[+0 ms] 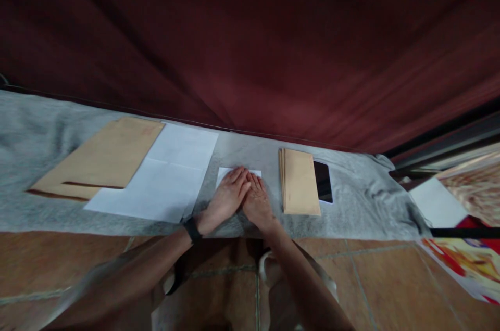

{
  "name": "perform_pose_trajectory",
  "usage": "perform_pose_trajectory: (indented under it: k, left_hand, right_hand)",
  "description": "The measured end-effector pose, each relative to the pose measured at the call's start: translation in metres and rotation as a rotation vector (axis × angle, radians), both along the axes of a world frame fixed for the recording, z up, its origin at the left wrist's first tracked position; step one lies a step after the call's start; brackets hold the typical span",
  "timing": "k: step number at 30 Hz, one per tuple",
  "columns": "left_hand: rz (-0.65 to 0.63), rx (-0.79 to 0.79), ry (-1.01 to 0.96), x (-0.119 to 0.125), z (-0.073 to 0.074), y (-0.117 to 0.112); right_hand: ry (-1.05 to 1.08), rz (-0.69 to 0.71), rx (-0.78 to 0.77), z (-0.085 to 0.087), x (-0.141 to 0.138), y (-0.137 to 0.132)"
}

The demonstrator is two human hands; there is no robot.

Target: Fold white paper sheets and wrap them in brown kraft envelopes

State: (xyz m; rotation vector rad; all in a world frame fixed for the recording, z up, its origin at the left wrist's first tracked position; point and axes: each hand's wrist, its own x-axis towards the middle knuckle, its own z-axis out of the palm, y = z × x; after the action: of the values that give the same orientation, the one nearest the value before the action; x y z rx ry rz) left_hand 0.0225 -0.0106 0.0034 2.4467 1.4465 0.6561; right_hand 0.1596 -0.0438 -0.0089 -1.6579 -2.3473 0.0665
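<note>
A: In the head view, the only one, where is your small white paper (221,173)?

B: At the middle of the bench (250,149), mostly beneath your hands, with its far edge and both far corners showing. To its left lies a large white sheet (172,185), partly under brown envelopes (113,151); to its right, an envelope stack (300,180) partly covers a phone (324,181).

A: How does your grip stand?

B: Your left grip (227,195) and right grip (257,203) lie flat on the paper, touching each other, fingers held close. You appear to be pressing down, and you pinch nothing that shows.

A: How should it handle for you?

B: Expect it light, thin and easily creased; you can't tell how many layers it has. The bench's grey cloth (359,190) looks soft, so uneven pressure could buckle the paper.

A: Best place for you to take hold?

B: An exposed far corner, between thumb and forefinger, your other palm steadying the rest. Pinch lightly; a hard tug could tear it.
</note>
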Motion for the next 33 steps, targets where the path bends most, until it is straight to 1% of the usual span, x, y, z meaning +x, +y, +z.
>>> perform_pose_trajectory:
  k: [2,4,12,18,23,26,31,33]
  left_hand:
    - [-0.019,-0.011,0.038,0.009,-0.003,-0.010]
    - [-0.001,-0.018,0.069,0.012,-0.004,-0.016]
    - [0.097,-0.006,0.169,0.000,-0.007,-0.020]
    - [0.178,-0.001,0.177,-0.007,-0.009,-0.024]
    - [0.232,-0.017,0.161,-0.011,-0.008,-0.029]
    - [0.256,-0.011,0.157,-0.013,-0.009,-0.031]
    - [0.289,-0.009,0.200,-0.011,-0.008,-0.033]
    - [0.299,-0.008,0.225,-0.010,-0.006,-0.033]
  right_hand:
    - [-0.032,0.009,0.015,-0.001,0.001,-0.002]
    - [-0.052,-0.003,0.034,0.000,0.001,-0.004]
    - [-0.061,-0.105,0.095,-0.003,0.006,-0.005]
    - [-0.083,-0.130,0.108,-0.001,0.010,-0.009]
    - [-0.041,-0.196,0.057,0.002,0.008,-0.011]
    - [-0.004,-0.212,0.034,0.000,0.008,-0.011]
    - [0.058,-0.233,0.129,-0.010,0.013,-0.012]
    - [0.078,-0.251,0.146,-0.011,0.015,-0.012]
